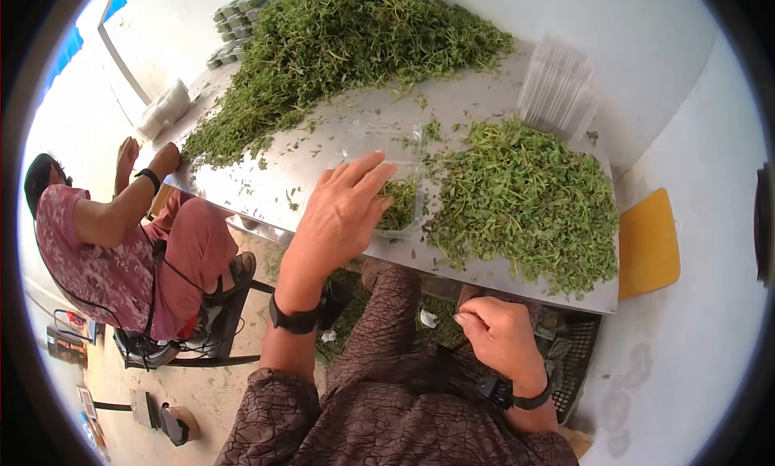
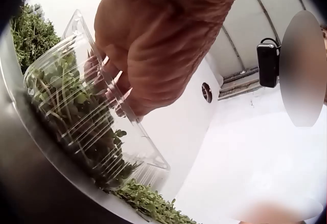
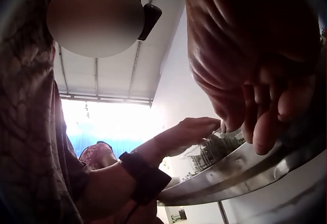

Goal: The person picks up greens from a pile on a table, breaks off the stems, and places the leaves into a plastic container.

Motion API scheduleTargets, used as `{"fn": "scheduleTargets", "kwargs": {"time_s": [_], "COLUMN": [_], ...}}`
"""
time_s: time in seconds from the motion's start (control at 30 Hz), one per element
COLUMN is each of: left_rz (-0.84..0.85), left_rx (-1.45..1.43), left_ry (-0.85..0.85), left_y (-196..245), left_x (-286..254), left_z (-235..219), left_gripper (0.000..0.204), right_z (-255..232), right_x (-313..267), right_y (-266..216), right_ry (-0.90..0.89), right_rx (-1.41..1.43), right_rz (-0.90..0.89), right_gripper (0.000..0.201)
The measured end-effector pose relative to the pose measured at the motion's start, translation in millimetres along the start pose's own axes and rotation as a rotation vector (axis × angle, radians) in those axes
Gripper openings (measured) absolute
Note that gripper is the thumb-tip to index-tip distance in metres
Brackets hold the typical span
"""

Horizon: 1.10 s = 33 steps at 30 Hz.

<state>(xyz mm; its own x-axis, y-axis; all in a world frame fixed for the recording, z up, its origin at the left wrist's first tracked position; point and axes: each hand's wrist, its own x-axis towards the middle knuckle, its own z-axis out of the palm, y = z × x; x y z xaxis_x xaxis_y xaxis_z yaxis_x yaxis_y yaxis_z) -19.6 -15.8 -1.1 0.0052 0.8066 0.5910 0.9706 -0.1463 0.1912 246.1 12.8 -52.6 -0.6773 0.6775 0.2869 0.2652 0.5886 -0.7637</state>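
My left hand reaches over a clear plastic clamshell box at the table's front edge. In the left wrist view its fingertips dip past the rim, over the green leafy sprigs inside. The fingers look fairly straight, and the lid lies folded back on the far side. My right hand hangs over my lap, below the table edge, with loosely curled fingers. Nothing shows in its palm in the right wrist view. A loose heap of picked greens lies to the right of the box.
A large mound of greens covers the back of the metal table. Stacked empty clamshells stand at the back right, filled boxes at the back left. Another person sits at left. A yellow chair back stands right.
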Motion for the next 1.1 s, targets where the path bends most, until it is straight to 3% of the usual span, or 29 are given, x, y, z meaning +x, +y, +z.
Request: {"fn": "scheduleTargets", "kwargs": {"time_s": [0.2,0.43,0.7,0.83,0.9,0.97,1.0,1.07,1.1], "left_rz": [-0.147,-0.081,-0.061,-0.067,-0.070,-0.056,-0.034,-0.021,-0.004], "left_rx": [-0.167,-0.072,-0.009,-0.058,-0.086,-0.092,-0.097,-0.111,-0.115], "left_ry": [0.062,0.076,-0.164,-0.052,0.090,0.087,0.079,0.084,0.055], "left_y": [-5,-13,-4,-11,-18,-20,-21,-17,-16], "left_x": [-21,-40,-33,-41,-48,-53,-55,-54,-54], "left_z": [-7,-8,-2,-5,-8,-9,-10,-10,-9], "left_gripper": [0.031,0.024,0.032,0.037,0.036,0.036,0.035,0.033,0.033], "right_z": [1,5,10,5,-1,-6,-9,-15,-15], "right_x": [3,6,9,13,17,26,34,50,58], "right_y": [5,7,4,-3,-9,-14,-20,-33,-39], "right_ry": [0.030,0.021,-0.004,0.014,0.017,0.127,0.121,0.119,0.116], "right_rx": [0.001,-0.018,-0.023,-0.012,-0.013,-0.112,-0.116,-0.257,-0.263], "right_rz": [0.020,0.028,0.041,0.021,0.047,-0.116,-0.123,-0.366,-0.372], "right_gripper": [0.009,0.009,0.009,0.013,0.016,0.024,0.024,0.029,0.029]}}
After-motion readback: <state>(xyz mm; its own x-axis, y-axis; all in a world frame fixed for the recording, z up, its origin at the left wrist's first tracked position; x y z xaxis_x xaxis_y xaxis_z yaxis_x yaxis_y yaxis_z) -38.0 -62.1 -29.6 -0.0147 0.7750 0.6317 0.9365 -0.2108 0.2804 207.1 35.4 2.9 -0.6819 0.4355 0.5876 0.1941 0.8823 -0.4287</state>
